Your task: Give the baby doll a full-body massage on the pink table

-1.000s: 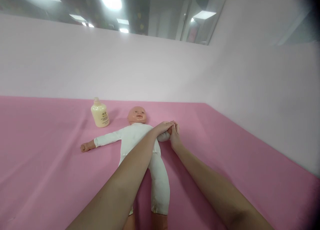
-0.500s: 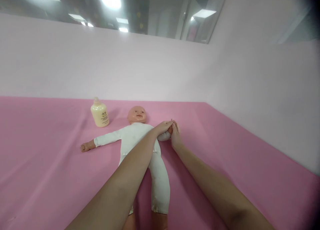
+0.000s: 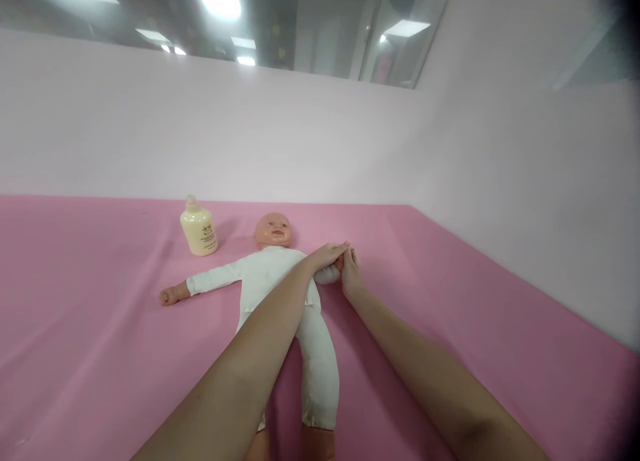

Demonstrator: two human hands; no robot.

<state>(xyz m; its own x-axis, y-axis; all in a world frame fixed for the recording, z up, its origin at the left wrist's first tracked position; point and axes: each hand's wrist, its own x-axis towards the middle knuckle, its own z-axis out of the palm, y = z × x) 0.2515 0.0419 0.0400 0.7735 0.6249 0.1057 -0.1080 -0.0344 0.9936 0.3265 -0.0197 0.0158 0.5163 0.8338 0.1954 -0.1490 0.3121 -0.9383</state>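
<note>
A baby doll (image 3: 273,274) in a white cloth suit lies on its back, its head toward the wall. My left hand (image 3: 329,255) reaches across the doll's body to its arm on the right side. My right hand (image 3: 351,272) meets it there from the right. Both hands are closed around the doll's hand, which is mostly hidden between my fingers. The doll's other arm stretches out to the left, and my left forearm covers part of its trunk and leg.
A pale yellow pump bottle (image 3: 199,231) stands to the left of the doll's head. Pink sheeting (image 3: 100,354) with a few creases covers the surface. White walls (image 3: 200,127) rise behind and to the right, with a reflective glass pane (image 3: 325,27) above.
My fingers have shifted slightly at the doll's hand, and less of that hand shows now. The doll's body and the bottle stay in place.
</note>
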